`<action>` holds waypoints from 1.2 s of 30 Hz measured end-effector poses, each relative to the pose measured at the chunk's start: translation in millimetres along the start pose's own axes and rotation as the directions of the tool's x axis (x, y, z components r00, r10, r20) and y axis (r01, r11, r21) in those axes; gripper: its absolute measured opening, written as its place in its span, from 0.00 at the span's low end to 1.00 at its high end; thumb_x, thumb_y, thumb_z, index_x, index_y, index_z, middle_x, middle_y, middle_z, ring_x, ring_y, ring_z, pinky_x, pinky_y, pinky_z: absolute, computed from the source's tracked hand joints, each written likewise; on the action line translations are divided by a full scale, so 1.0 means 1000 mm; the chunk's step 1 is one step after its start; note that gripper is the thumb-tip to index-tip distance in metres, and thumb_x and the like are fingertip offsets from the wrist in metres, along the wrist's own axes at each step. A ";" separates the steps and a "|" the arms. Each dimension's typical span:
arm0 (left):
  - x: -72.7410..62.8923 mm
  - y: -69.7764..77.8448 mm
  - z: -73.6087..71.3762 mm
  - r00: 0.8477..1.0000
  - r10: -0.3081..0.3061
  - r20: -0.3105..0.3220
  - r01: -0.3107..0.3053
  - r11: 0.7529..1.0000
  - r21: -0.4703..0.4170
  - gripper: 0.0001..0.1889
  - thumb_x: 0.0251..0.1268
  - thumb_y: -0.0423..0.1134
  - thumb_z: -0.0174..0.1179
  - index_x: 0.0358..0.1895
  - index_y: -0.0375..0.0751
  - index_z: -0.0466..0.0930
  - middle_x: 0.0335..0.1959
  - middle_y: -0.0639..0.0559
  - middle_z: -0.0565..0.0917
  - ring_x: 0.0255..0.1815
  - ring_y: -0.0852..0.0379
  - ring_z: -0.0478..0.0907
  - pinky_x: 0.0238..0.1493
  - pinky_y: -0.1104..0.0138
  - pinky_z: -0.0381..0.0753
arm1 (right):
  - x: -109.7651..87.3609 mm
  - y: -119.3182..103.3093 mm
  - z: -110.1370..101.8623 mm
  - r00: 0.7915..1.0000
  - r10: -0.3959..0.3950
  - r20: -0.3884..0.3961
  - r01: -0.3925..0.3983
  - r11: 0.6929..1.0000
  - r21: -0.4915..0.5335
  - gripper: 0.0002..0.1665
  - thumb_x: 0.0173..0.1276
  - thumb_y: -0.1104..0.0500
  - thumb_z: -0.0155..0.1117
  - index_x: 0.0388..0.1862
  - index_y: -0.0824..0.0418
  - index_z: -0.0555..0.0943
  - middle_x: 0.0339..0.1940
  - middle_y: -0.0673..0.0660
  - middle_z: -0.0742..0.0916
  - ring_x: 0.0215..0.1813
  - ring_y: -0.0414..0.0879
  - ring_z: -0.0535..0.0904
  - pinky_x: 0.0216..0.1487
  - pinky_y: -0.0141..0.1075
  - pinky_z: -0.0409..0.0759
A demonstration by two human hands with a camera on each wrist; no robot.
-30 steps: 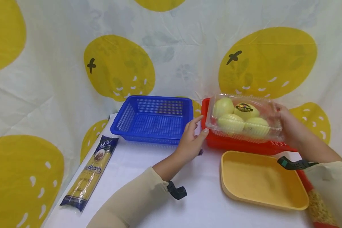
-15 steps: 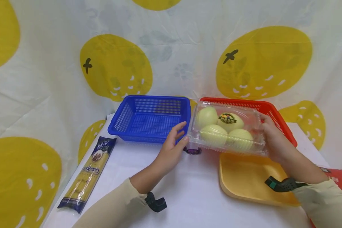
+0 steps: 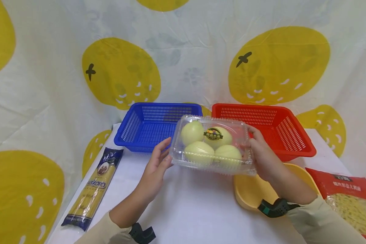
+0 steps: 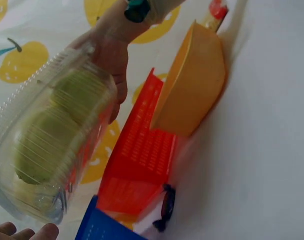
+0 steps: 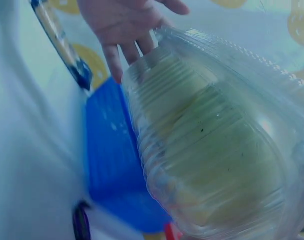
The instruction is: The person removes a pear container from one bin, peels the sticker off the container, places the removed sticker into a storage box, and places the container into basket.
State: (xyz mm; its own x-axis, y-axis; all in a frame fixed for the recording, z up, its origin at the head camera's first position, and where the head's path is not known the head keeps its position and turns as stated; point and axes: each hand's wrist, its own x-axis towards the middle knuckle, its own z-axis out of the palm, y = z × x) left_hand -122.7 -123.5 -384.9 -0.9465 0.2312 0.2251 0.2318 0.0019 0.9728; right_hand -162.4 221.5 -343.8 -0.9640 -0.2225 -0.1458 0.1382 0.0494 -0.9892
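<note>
A clear plastic fruit box (image 3: 213, 135) with several pale green round fruits (image 3: 199, 152) and a dark label on its lid is held up over the middle of the table. My right hand (image 3: 263, 157) grips its right end, fingers behind it. At the left end, my left hand (image 3: 154, 169) has fingers spread and extended, fingertips right at the box's edge. The right wrist view shows this open palm (image 5: 124, 22) beyond the box. In the left wrist view the box tilts, with the fruits against its ribbed side.
Behind stand a blue basket (image 3: 132, 137) at left and a red basket (image 3: 292, 135) at right. Nearer are a yellow tray (image 3: 242, 193) and a red pasta bag (image 3: 350, 200). A spaghetti pack (image 3: 93, 189) lies left. A dark twist-wrapped piece (image 4: 167, 205) lies near the baskets.
My right hand has carried the fruit box left and nearer from over the red basket, uncovering that basket. My left hand has drawn back left and toward me, staying by the box's left end.
</note>
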 end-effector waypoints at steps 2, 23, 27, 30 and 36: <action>-0.008 -0.001 -0.009 1.000 -0.011 -0.022 0.011 1.000 0.018 0.28 0.90 0.43 0.44 0.85 0.49 0.54 0.86 0.50 0.58 0.84 0.45 0.58 0.74 0.57 0.75 | 0.002 0.002 0.014 1.000 -0.014 0.001 0.014 1.000 0.007 0.43 0.79 0.59 0.47 0.86 0.45 0.43 0.80 0.58 0.58 0.69 0.55 0.66 0.55 0.40 0.86; -0.091 -0.019 -0.073 0.962 -0.053 -0.268 0.084 0.991 0.103 0.26 0.91 0.39 0.39 0.85 0.45 0.57 0.82 0.55 0.63 0.78 0.60 0.66 0.63 0.75 0.74 | 0.007 0.050 0.126 0.998 0.044 -0.054 -0.038 0.994 0.099 0.50 0.68 0.64 0.56 0.87 0.47 0.52 0.76 0.68 0.69 0.68 0.64 0.72 0.56 0.54 0.86; -0.096 -0.026 -0.082 0.952 -0.093 -0.292 0.130 0.985 0.110 0.26 0.91 0.40 0.39 0.85 0.44 0.56 0.82 0.56 0.63 0.76 0.61 0.66 0.62 0.75 0.73 | 0.013 0.062 0.141 0.995 0.067 -0.068 -0.060 0.994 0.088 0.49 0.66 0.64 0.57 0.86 0.49 0.55 0.69 0.69 0.72 0.64 0.62 0.74 0.51 0.50 0.84; -0.098 -0.032 -0.086 0.948 -0.116 -0.297 0.155 0.981 0.113 0.26 0.91 0.40 0.40 0.85 0.43 0.57 0.83 0.51 0.62 0.75 0.65 0.66 0.64 0.76 0.72 | 0.016 0.072 0.151 0.994 0.074 -0.077 -0.068 0.995 0.079 0.50 0.64 0.64 0.59 0.85 0.48 0.57 0.68 0.70 0.71 0.63 0.63 0.72 0.48 0.46 0.80; -0.097 -0.039 -0.090 0.945 -0.140 -0.295 0.183 0.975 0.124 0.27 0.91 0.41 0.43 0.85 0.43 0.58 0.86 0.44 0.58 0.79 0.52 0.62 0.66 0.81 0.66 | 0.020 0.089 0.165 0.995 0.062 -0.080 -0.056 0.996 0.074 0.50 0.62 0.65 0.61 0.84 0.50 0.60 0.71 0.72 0.71 0.65 0.64 0.71 0.47 0.43 0.75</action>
State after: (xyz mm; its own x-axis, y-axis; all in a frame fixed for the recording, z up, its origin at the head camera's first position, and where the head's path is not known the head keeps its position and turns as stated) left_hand -59.9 -233.9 -440.0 -0.9933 -0.0688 0.0933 0.0808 0.1652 0.9829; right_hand -131.5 61.4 -437.5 -0.9686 -0.1408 -0.2049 0.2083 -0.0102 -0.9780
